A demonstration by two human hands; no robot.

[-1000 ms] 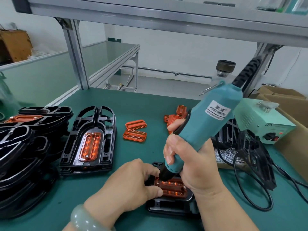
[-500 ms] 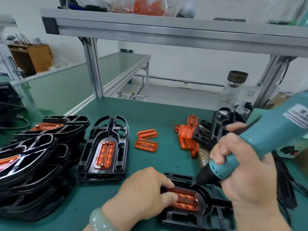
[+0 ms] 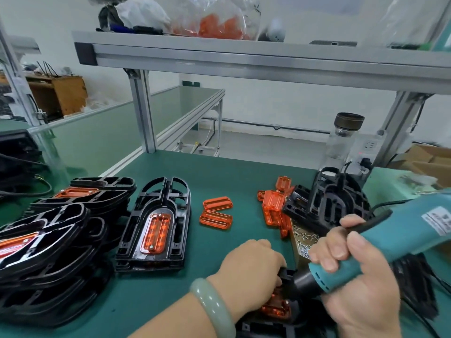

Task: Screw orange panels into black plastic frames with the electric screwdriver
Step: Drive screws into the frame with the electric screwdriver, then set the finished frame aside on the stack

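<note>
**benchlurker:** what changed in that last second?

**me:** A second earlier I'd had the electric screwdriver [image 3: 390,247] standing upright on the orange panel [image 3: 275,307]. By this point it had swung down almost flat, with the nose just above the panel. My right hand [image 3: 353,276] was wrapped tight round the barrel. My left hand [image 3: 251,272] had its fingers curled over the black frame [image 3: 256,325], holding it on the green mat [image 3: 219,179] right in front of me.

**benchlurker:** so that screw's in?

**me:** I reckoned so, since a screw head [image 3: 286,301] showed in the panel. It looked like the next stop was the screw tray [image 3: 302,240]. The bit tip was hidden, though, so I couldn't tell.
</note>
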